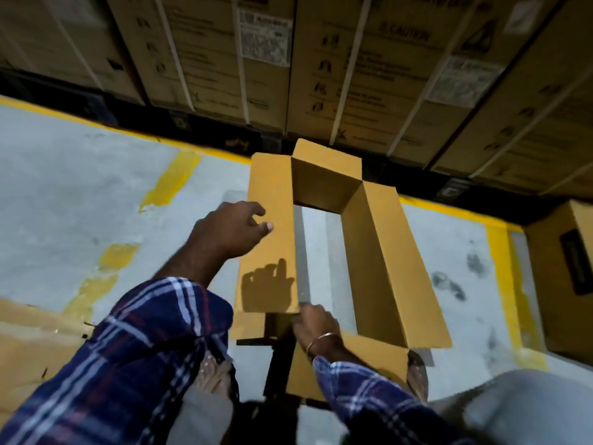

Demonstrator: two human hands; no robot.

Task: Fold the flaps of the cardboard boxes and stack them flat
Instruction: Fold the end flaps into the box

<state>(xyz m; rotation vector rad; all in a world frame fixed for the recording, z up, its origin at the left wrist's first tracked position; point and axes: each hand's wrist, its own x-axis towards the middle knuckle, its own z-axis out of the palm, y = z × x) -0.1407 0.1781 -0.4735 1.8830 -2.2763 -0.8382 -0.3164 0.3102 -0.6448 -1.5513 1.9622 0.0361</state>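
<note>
Still mid-fold: open-ended box point(349, 252) stood on floor point(80, 187), right hand point(316, 322) pinching its near-left corner, left hand point(231, 228) loosely curled, empty over left flap point(271, 239); next, press that flap inward.

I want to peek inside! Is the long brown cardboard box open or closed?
Open. The long brown cardboard box has its flaps spread outward, and the grey concrete floor shows straight through it.
</note>
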